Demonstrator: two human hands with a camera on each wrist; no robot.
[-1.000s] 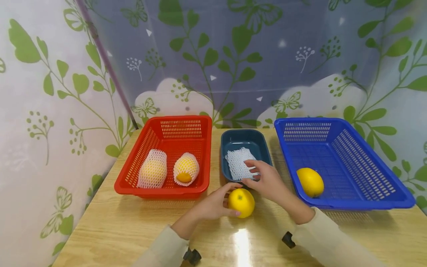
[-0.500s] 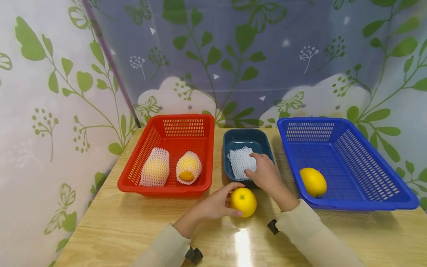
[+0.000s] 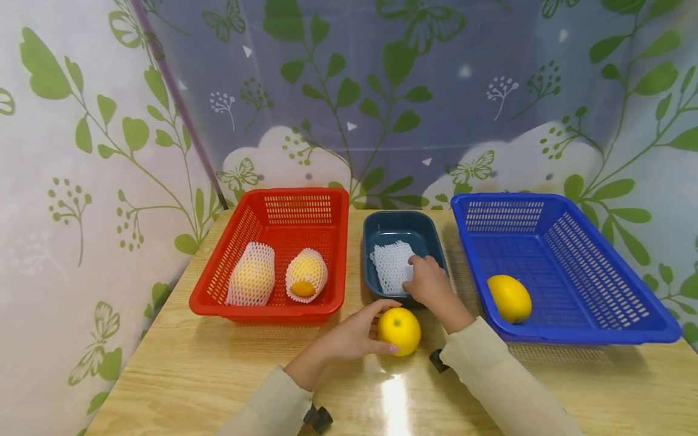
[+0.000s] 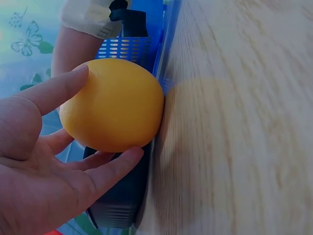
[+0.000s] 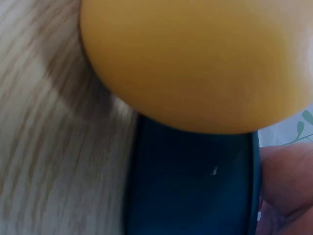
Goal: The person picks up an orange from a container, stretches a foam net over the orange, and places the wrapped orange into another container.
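Observation:
A round yellow fruit (image 3: pixel 400 332) stands on the table in front of the teal tub. My left hand (image 3: pixel 353 332) holds it from the left, thumb and fingers curved round its side; the left wrist view shows them against the fruit (image 4: pixel 115 105). My right hand (image 3: pixel 434 286) reaches over the near right rim of the dark teal tub (image 3: pixel 372 227) and pinches the right edge of a white foam net sleeve (image 3: pixel 389 266) lying in it. In the right wrist view the fruit (image 5: pixel 195 58) and tub wall (image 5: pixel 195 186) hide most of that hand.
A red basket (image 3: pixel 267 310) on the left contains two yellow fruits in foam nets, one a netted fruit (image 3: pixel 252 278), the other a netted fruit (image 3: pixel 306 275). On the right, a blue basket (image 3: pixel 589 334) holds a bare yellow fruit (image 3: pixel 509 298). A patterned curtain (image 3: pixel 327 91) hangs behind the table.
My right hand has lowered into the teal tub, and its thumb and fingers have closed on the net sleeve's edge. The left hand stays round the fruit.

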